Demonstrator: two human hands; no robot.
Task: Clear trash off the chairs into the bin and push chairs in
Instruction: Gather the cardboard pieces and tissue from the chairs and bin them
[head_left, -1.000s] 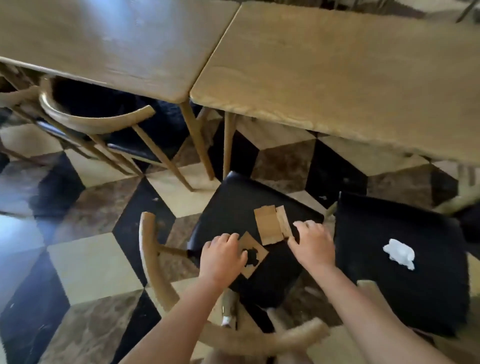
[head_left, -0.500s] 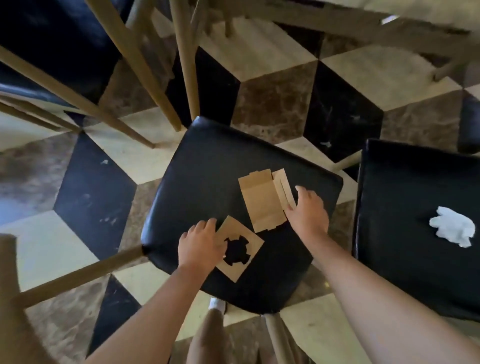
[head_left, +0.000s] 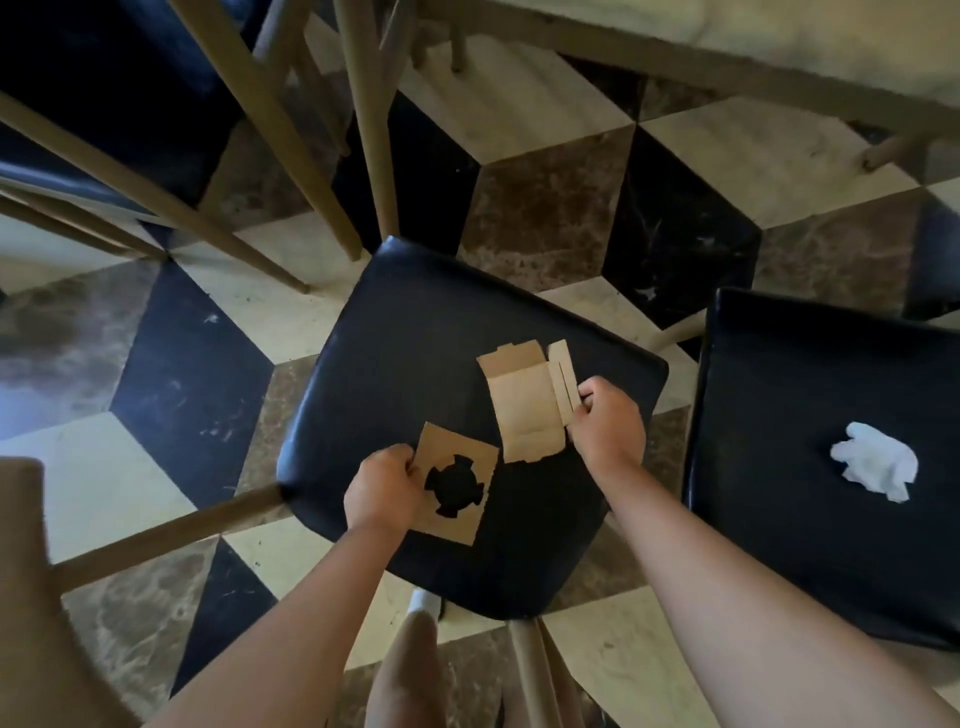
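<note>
The left hand (head_left: 384, 486) was closed on the near-left edge of a square card (head_left: 457, 486), thumb on top and fingers curled beneath; the card was flat brown cardboard with a round, notched hole cut through its middle, the black seat showing through, and whether it was lifted or still lying on the seat could not be told. The right hand (head_left: 605, 421) pinched the right edge of a flattened box (head_left: 527, 402), fingers folded narrow around a thin side flap; the box was the same matte brown board, creased into panels with small tabs at its far end, and lay just beside the card, their corners almost touching. Both pieces sat on the chair seat (head_left: 415, 353), a smooth black padded cushion with rounded corners and a dull sheen, its near edge partly hidden by the forearms. A pale wooden rail ran from its left side to a blurred chair back (head_left: 31, 571) cut off at the frame edge. To the right, well apart from the cardboard, a crumpled white tissue (head_left: 875, 460) lay on a second black seat (head_left: 779, 415), cut off by the right edge. Beyond stood slanted round wooden legs (head_left: 363, 130) on a floor (head_left: 545, 208) of cream, black and brown marbled diamond tiles, scuffed in places
</note>
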